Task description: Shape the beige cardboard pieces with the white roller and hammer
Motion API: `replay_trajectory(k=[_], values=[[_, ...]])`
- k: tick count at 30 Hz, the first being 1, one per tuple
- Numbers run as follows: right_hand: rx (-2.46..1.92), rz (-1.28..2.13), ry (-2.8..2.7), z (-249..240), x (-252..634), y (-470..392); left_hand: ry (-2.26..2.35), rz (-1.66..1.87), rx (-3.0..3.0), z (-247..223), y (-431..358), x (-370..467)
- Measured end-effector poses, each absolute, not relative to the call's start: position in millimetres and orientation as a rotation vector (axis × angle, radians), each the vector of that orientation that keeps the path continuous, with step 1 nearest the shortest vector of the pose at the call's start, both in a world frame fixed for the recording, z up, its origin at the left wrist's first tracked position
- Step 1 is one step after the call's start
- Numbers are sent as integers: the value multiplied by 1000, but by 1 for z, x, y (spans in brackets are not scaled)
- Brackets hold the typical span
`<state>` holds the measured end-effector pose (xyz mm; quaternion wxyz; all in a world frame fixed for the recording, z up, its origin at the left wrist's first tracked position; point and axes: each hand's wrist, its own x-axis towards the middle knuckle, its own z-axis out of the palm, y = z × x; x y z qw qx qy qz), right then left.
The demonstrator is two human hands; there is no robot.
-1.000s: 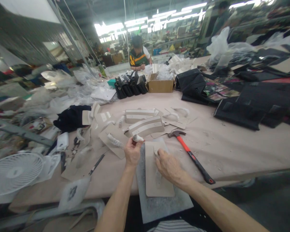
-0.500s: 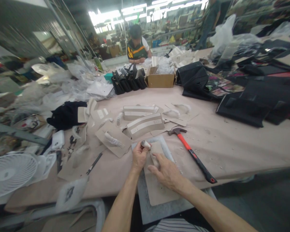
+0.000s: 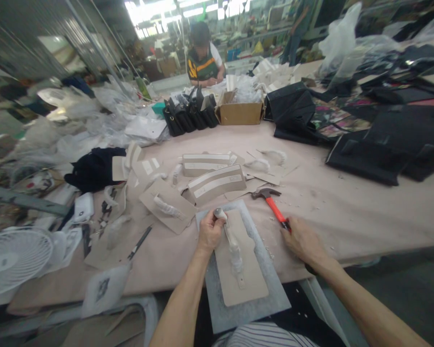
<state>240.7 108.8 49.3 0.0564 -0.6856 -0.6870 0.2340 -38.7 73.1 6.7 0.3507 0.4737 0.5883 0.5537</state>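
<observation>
My left hand (image 3: 210, 234) pinches a short, pale punch (image 3: 220, 213) with a dark flat top, standing at the upper end of a beige leather-like panel (image 3: 246, 282). Along the panel's middle runs a strap handle (image 3: 236, 255) wrapped in clear film; its upper end is partly hidden by the punch. Beneath the panel lies a grey slab (image 3: 277, 299) that sticks out past the table's front edge. To the right, my right hand (image 3: 304, 241) has its fingers closed round the black and red handle of a claw hammer (image 3: 274, 206), whose head rests on the table.
Beige panels with white strips (image 3: 217, 185) lie beyond the slab. Another panel with a wrapped handle (image 3: 166, 207) is to the left, near a dark pen-like tool (image 3: 140, 241). A white fan (image 3: 16, 260), black bags (image 3: 190, 115) and a cardboard box (image 3: 240, 113) surround the work spot.
My right hand has left the panel, moved right and taken hold of the hammer. The strap handle it covered now shows. My left hand stays at the same spot with the punch.
</observation>
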Motion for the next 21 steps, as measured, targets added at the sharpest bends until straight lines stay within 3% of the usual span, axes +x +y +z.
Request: replay_trajectory(k=[4, 7, 14, 18, 21], values=[[-1861, 1530, -1601, 71, 225, 113, 1570, 1399, 1343, 13, 71, -37], [-1707, 1594, -1529, 101, 211, 107, 1577, 1382, 1389, 15, 71, -36], [-1335, 601, -2198, 139, 196, 84, 1560, 1373, 1474, 13, 70, -37], [-1291, 351, -2624, 141, 203, 86, 1577, 1380, 1498, 10, 69, -37], [-1230, 193, -2500, 172, 204, 90, 1569, 1377, 1521, 9, 68, -37]])
